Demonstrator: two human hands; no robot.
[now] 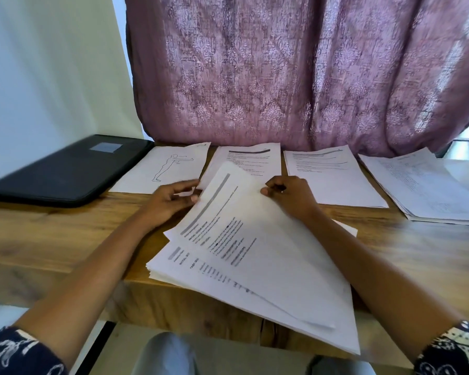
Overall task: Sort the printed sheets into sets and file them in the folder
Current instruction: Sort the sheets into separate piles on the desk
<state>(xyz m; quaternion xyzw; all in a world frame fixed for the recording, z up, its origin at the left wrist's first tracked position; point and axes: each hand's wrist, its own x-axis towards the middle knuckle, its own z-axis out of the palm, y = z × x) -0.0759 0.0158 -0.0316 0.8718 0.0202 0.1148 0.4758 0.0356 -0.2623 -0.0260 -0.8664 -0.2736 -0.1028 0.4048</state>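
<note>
Both hands, left hand and right hand, pinch top sheet at far edge above stack; best lifted singly, heading checked against tabletop sets.

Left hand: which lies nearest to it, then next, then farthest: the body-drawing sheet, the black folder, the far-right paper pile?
From the left hand, pinching the top sheet:
1. Body-drawing sheet, just beyond its fingers.
2. Black folder, far left.
3. Far-right paper pile, at the right edge of the view.
</note>
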